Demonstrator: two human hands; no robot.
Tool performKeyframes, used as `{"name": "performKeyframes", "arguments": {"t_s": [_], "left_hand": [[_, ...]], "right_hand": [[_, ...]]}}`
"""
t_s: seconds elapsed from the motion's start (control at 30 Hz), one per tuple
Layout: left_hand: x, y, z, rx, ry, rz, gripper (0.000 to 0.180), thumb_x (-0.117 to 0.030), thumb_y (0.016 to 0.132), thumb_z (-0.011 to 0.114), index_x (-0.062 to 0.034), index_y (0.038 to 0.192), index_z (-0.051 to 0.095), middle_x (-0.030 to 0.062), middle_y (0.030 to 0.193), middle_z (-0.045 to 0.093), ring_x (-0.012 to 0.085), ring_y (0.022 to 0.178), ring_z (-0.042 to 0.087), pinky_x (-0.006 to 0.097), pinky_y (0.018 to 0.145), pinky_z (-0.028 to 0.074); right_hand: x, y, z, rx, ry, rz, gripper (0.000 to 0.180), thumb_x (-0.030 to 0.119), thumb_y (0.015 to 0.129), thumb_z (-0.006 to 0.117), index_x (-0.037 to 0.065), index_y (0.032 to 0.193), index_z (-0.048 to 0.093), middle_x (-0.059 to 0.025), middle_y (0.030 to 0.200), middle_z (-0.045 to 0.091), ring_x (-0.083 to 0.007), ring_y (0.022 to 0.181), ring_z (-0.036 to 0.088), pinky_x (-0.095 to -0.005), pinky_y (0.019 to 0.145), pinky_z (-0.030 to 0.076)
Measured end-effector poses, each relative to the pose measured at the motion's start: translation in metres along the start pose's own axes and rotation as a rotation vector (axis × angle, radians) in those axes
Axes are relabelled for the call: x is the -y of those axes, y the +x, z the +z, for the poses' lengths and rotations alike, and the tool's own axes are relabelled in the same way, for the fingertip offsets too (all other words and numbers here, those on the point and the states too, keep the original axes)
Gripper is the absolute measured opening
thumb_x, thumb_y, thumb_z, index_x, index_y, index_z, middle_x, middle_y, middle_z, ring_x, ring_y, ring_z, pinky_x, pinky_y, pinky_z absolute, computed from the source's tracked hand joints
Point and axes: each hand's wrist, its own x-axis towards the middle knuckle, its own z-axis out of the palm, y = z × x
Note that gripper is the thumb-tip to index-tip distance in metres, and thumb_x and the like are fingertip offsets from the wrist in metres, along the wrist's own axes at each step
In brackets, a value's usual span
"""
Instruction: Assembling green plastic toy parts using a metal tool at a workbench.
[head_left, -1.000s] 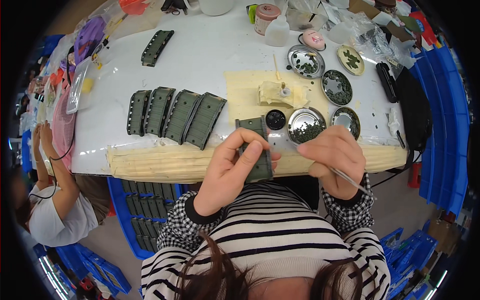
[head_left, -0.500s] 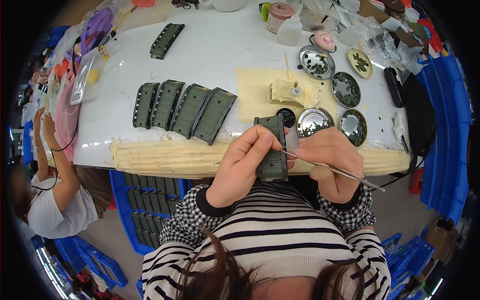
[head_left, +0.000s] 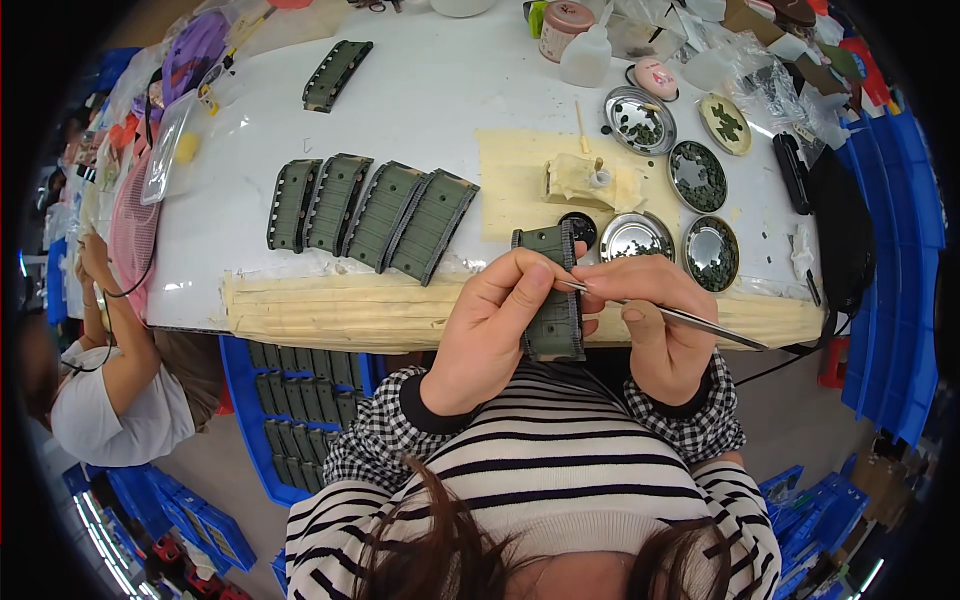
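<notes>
Evidently held the green panel point(head_left: 553, 337) in the left hand point(head_left: 485, 325), at the padded front edge point(head_left: 330, 315) of the counter point(head_left: 225, 160), with its ribbed long side toward the right hand point(head_left: 665, 315), presumably for easy access. Clasped it between left thumb and fingers, with fingertips visible past its right side, likely bracing it from behind. On the right, pinched a slim metal tool point(head_left: 700, 322) in closely drawn fingers, with its tip against or very near the panel beside the left fingertips; could not tell about any small piece caught there.

Had a black round pot point(head_left: 583, 228) just beyond the panel, partly hidden, and metal dishes point(head_left: 630, 228) of dark green bits point(head_left: 716, 270) toward the counter's right edge, apparently for a short reach. Farther in, had a paper-covered block point(head_left: 580, 183) on a cream sheet point(head_left: 505, 200), perhaps for shielding the surface. Toward the left edge, had four similar panels point(head_left: 380, 215) side by side, probably for order, and a single panel point(head_left: 337, 76) nearer the far edge. Below the front edge, had a blue crate point(head_left: 250, 430) with rows of more panels point(head_left: 305, 395), likely for close storage.
</notes>
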Motion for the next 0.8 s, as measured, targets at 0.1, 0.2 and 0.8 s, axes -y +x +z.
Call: {"name": "performKeyframes", "arguments": {"t_s": [0.1,0.2,0.8], "left_hand": [[0.001,0.000,-0.001,-0.008,0.010,0.019,0.026,-0.024,0.105,0.045,-0.0003,0.102,0.056,0.0110,0.095,0.067,0.0169,0.084,0.067,0.029,0.077,0.057],[0.003,0.000,0.001,-0.037,0.028,0.038,0.027,-0.025,0.105,0.045,-0.0001,0.103,0.056,0.0101,0.096,0.066,0.0165,0.086,0.068,0.030,0.078,0.058],[-0.035,-0.017,-0.005,-0.189,-0.032,0.132,0.079,0.003,0.090,0.057,-0.0149,0.155,0.015,0.0168,0.138,0.048,0.0272,0.112,0.061,0.046,0.099,0.052]], "right_hand": [[0.000,-0.001,0.002,-0.011,-0.018,-0.002,0.015,0.003,0.091,0.061,-0.002,0.103,0.068,-0.0154,0.099,0.071,-0.0247,0.086,0.068,-0.0317,0.080,0.053],[0.000,-0.001,0.003,-0.020,-0.032,-0.011,0.015,0.003,0.091,0.062,-0.002,0.103,0.068,-0.0160,0.100,0.071,-0.0249,0.086,0.068,-0.0320,0.080,0.053],[-0.037,0.004,0.004,-0.176,-0.406,0.039,0.007,0.006,0.087,0.067,0.002,0.091,0.071,-0.0073,0.080,0.066,-0.0237,0.078,0.056,-0.0329,0.069,0.045]]}}
